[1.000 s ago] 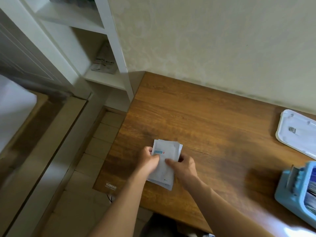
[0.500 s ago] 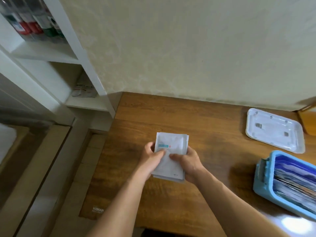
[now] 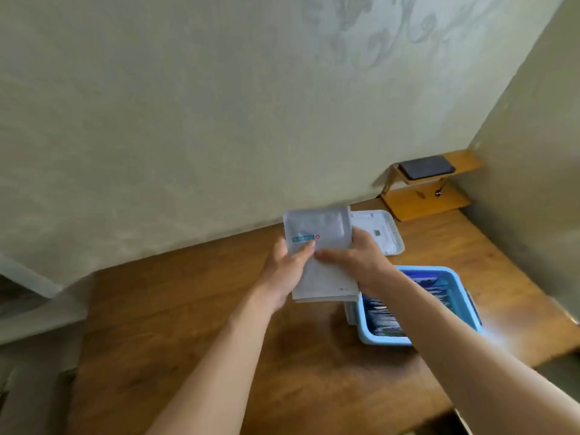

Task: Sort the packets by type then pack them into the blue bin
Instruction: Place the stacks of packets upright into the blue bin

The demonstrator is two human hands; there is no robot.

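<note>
Blue bin (image 3: 461,287) near right edge of surface (image 3: 188,309), packets filed inside. Bare wood left of bin; white tray (image 3: 389,237) behind bin, by wall. Packet stack (image 3: 326,277) held above bin's left rim. Left hand (image 3: 282,274) grip: thumb pinching front. Right hand (image 3: 361,259) grip clasps stack's right edge, forearm crossing bin.

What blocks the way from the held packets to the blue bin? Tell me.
Nothing visible. The left hand and right hand hold the packets just left of the bin, which is open on top.
</note>
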